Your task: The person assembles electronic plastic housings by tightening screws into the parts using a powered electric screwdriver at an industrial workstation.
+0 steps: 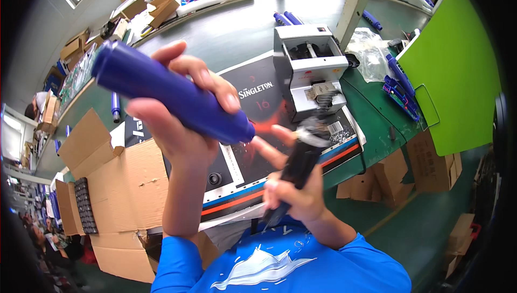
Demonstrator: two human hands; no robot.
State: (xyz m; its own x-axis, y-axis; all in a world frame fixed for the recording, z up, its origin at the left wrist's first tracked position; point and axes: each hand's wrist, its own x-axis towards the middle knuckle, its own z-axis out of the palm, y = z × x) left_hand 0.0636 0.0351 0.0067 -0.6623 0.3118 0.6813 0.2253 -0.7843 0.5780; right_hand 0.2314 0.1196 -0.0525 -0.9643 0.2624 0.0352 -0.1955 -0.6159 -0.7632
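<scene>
My left hand is raised over the bench, thumb and fingers wrapped round a dark blue cylindrical tube. The tube tilts, its wider end up at the left and its narrower end toward my right hand. My right hand grips a black, stick-like tool with a pale, clear-looking band near its top. Motion smears its dark upper end, so I cannot tell its kind. The right index finger points out near the tube's narrow end. Beyond the hands stands a white and grey bench machine on a black printed mat.
An opened cardboard box is at the left. A small black ring lies on the mat. Blue tubular parts and a clear plastic bag are right of the machine, near a green panel. Cartons stand below the bench.
</scene>
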